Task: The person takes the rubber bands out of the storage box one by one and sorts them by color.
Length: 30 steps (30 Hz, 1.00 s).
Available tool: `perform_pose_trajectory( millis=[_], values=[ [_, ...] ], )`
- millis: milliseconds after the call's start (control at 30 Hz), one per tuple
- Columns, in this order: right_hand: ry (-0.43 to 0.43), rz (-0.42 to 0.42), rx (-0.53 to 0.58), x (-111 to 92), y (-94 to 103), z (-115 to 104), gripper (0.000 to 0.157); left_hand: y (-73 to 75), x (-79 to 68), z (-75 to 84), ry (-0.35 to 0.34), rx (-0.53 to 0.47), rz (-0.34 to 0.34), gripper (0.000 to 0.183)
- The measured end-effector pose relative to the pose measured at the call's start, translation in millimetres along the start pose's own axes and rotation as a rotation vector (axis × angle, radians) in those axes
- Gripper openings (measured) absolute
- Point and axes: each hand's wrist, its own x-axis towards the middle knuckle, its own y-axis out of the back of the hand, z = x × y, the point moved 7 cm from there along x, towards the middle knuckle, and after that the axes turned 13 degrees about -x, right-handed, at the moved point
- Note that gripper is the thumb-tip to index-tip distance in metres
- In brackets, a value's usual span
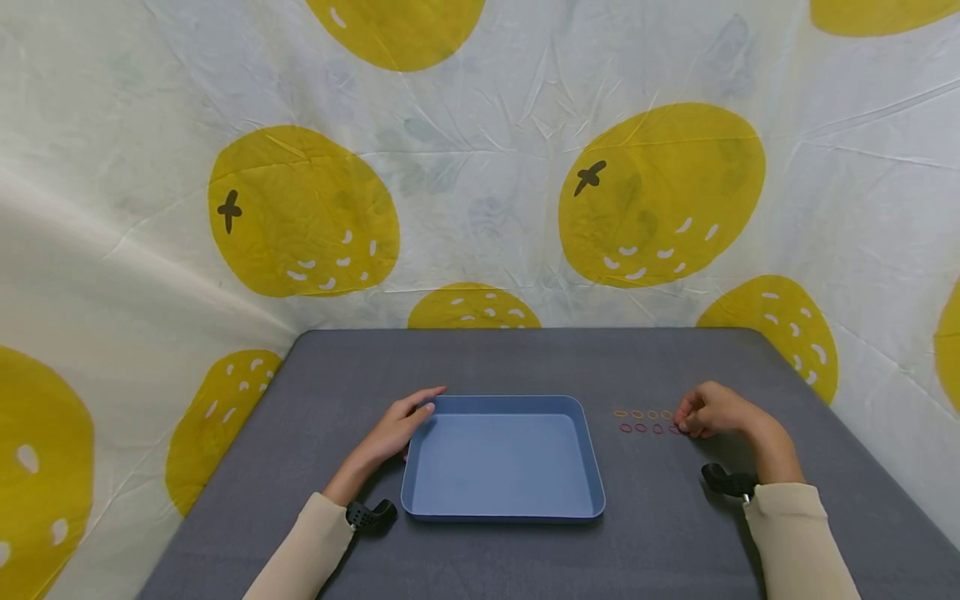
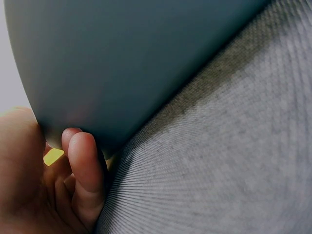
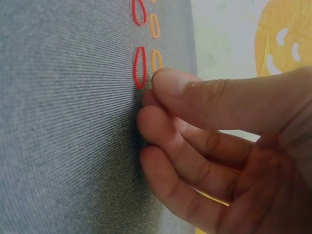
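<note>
A blue rectangular tray (image 1: 501, 508) stands in front of me with nothing in it. My left hand (image 1: 393, 429) holds its far left corner, thumb at the rim and bent fingers against the outer wall, as the left wrist view shows. To the tray's right lie two rows of small rubber bands, several orange rubber bands (image 1: 637, 414) behind several red rubber bands (image 1: 641, 428). At the right end of the rows my right hand (image 1: 716, 410) has its fingers curled, thumb beside the nearest orange band (image 3: 156, 58). Whether a band is between thumb and forefinger is hidden.
Everything rests on a grey cloth-covered table (image 1: 525, 358). A white curtain (image 1: 480, 208) with yellow fruit prints hangs close behind its far edge. Each wrist carries a black camera mount (image 1: 729, 481).
</note>
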Motion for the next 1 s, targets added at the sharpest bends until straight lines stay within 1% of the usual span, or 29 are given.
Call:
perform_pose_trajectory(
  millis=[233,400,500,667,833,1000],
  values=[
    [-0.029,0.009,-0.002,-1,3.5,-1,0.009,-0.2,1.0,0.3,-0.017,0.0,-0.008,0.041],
    [-0.026,0.025,0.002,-3,5.6,-5,0.008,-1.1,0.9,-2.3,-0.018,0.005,-0.012,0.041],
    [-0.002,0.05,0.0,-4,8.2,-9,0.008,-1.3,1.0,-3.8,-0.016,0.005,-0.019,0.042],
    [0.052,0.109,-0.039,-5,16.0,-17,0.01,-0.4,1.0,-3.8,-0.025,0.003,-0.018,0.042],
    [0.075,0.131,-0.067,-6,21.8,-25,0.01,-0.5,0.7,-3.4,-0.023,0.005,-0.007,0.041],
    [0.09,0.159,-0.083,-10,27.4,-38,0.011,-1.0,-0.1,-4.5,-0.027,0.009,0.009,0.04]
  ],
)
